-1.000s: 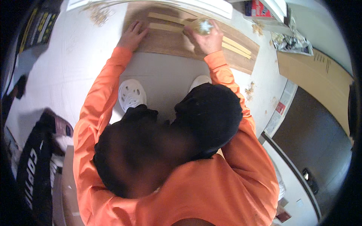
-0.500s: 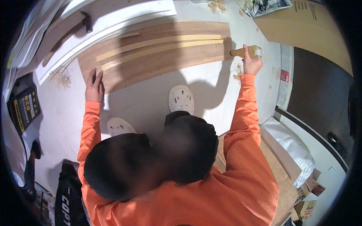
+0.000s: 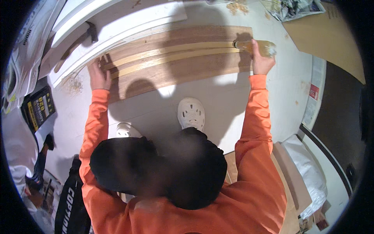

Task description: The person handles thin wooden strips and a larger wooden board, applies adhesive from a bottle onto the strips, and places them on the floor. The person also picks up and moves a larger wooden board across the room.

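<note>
A brown wooden board (image 3: 156, 80) lies lengthwise on the floor in front of me. Along it run two thin pale wood strips (image 3: 171, 56), side by side with a narrow gap. My left hand (image 3: 100, 77) is at the board's left end, fingers apart, its fingertips by the strips' ends; whether they press on the strips I cannot tell. In my right hand (image 3: 263, 63) is a see-through bottle (image 3: 267, 48) of yellowish liquid, tipped sideways. Its narrow tip points left, over the right ends of the strips.
Beyond the board lie white panels (image 3: 163, 15) and a hammer (image 3: 80, 42). Wood shavings (image 3: 72, 84) lie on the floor at the left, near a black and yellow package (image 3: 39, 107). My white clogs (image 3: 191, 113) stand before the board. A cardboard sheet (image 3: 323, 35) is far right.
My right hand has brought the bottle from beside the board's right end to over the strips. My left hand has shifted away from me, up to the strips' left ends. The view has shifted slightly.
</note>
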The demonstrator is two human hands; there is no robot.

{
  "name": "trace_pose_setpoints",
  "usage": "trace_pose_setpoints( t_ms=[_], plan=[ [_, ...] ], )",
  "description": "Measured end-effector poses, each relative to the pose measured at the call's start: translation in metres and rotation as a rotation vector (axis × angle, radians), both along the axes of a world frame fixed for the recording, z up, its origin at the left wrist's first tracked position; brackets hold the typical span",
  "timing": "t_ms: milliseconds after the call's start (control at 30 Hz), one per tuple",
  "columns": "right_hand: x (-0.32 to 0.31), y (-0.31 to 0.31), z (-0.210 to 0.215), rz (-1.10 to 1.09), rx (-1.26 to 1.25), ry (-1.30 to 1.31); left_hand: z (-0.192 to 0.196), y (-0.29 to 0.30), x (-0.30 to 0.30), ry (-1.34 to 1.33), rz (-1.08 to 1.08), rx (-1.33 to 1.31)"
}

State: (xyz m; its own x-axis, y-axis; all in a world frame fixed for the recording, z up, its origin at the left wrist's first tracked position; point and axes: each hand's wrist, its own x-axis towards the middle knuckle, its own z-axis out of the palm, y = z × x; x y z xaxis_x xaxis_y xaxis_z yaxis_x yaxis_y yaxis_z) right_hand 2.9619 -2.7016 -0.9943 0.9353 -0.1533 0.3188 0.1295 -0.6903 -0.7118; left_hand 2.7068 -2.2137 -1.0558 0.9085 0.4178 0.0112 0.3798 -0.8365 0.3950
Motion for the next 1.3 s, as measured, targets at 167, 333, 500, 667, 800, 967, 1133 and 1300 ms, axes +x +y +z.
trace_pose_setpoints(
  t_ms=[167,333,500,667,800,967,1133,1300],
  plan=[
    [0.018,0.006,0.012,-0.093,0.906,0.416,0.000,-0.009,-0.006,-0.125,0.093,0.160],
    [0.030,0.016,0.003,0.123,1.445,0.726,-0.018,0.001,-0.046,-0.156,0.384,0.233],
    [0.006,0.037,-0.034,-0.091,1.497,0.413,-0.031,0.013,-0.088,-0.079,0.620,0.095],
    [-0.051,0.062,-0.045,0.044,1.988,0.927,0.012,-0.010,-0.056,-0.232,0.422,-0.127],
    [-0.129,0.119,-0.039,0.083,2.483,1.476,0.067,-0.092,0.000,0.007,-0.167,-0.675],
    [-0.194,0.174,-0.033,0.310,1.916,1.516,0.100,-0.147,0.039,0.033,-0.562,-0.830],
    [-0.155,0.160,-0.027,0.758,0.618,0.691,0.111,-0.154,0.034,-0.033,-0.394,-0.778],
    [-0.121,0.141,-0.016,1.042,0.512,0.546,0.121,-0.178,0.066,-0.281,-0.379,-0.623]
  ],
)
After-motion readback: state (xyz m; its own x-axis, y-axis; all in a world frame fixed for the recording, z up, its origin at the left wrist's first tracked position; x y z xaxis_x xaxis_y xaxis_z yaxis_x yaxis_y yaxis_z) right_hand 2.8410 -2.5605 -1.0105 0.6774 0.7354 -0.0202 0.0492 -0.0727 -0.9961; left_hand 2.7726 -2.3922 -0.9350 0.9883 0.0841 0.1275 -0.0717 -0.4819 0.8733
